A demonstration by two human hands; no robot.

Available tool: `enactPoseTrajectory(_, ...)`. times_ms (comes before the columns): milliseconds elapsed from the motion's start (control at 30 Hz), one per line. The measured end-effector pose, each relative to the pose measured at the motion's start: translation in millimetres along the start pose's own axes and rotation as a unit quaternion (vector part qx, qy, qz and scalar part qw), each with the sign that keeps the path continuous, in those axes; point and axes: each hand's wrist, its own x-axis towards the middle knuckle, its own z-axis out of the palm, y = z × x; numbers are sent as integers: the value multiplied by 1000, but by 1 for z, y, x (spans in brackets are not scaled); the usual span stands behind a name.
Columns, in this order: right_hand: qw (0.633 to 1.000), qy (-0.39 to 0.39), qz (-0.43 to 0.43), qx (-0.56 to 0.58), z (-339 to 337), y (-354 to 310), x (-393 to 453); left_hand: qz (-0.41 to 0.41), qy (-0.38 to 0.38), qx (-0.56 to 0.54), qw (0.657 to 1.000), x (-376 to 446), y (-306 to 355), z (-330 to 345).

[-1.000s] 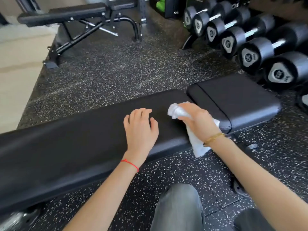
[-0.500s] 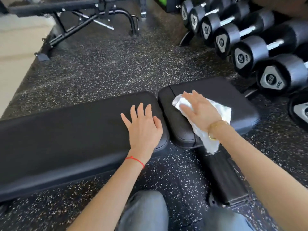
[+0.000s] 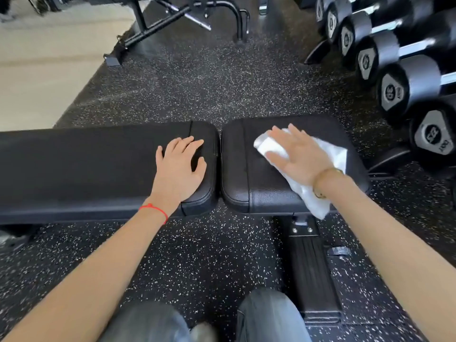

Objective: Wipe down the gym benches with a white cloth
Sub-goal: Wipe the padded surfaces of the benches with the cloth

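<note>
A black padded gym bench lies across the view in two parts: a long back pad [image 3: 86, 166] on the left and a short seat pad [image 3: 261, 191] on the right. My left hand [image 3: 181, 164] rests flat, fingers spread, on the right end of the long pad. My right hand [image 3: 296, 154] presses a white cloth [image 3: 335, 154] flat onto the seat pad with straight fingers. The cloth's lower end hangs over the pad's front edge.
A rack of black dumbbells [image 3: 404, 85] stands close on the right. A second bench's metal frame [image 3: 177, 18] is at the back. The bench's foot bar [image 3: 313, 272] runs toward my knees [image 3: 269, 317] on speckled rubber floor. Pale flooring [image 3: 44, 70] lies far left.
My right hand moved with the cloth from the gap end of the long pad onto the seat pad and flattened out. The view shifted right; the left hand stayed on the long pad.
</note>
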Motion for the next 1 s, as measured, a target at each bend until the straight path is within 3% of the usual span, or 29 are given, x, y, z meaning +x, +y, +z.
enactPoseTrajectory(100, 1000, -11, 0, 8, 8, -26, 31, -3, 0, -2, 1000, 1, 1, 0)
enactPoseTrajectory(200, 998, -15, -60, 7, 20, -54, 25, -2, 3, 2, 1000, 1, 3, -1)
enactPoseTrajectory(333, 994, -3, -108, 3, 20, -35, -18, 2, 26, 8, 1000, -2, 5, -2)
enactPoseTrajectory(467, 999, -2, -31, 19, 5, 5, -3, 8, 60, -2, 998, -5, 7, -2)
enactPoseTrajectory(600, 1000, -16, 8, 18, 5, -11, 43, 0, 55, 14, 998, -8, 11, -3)
enactPoseTrajectory(767, 991, -32, -131, 1, 24, -45, 8, -18, 43, -2, 999, -20, 18, 1)
enactPoseTrajectory(1000, 948, 83, -263, -161, 36, -10, -70, -28, 42, 33, 998, -30, 23, 12)
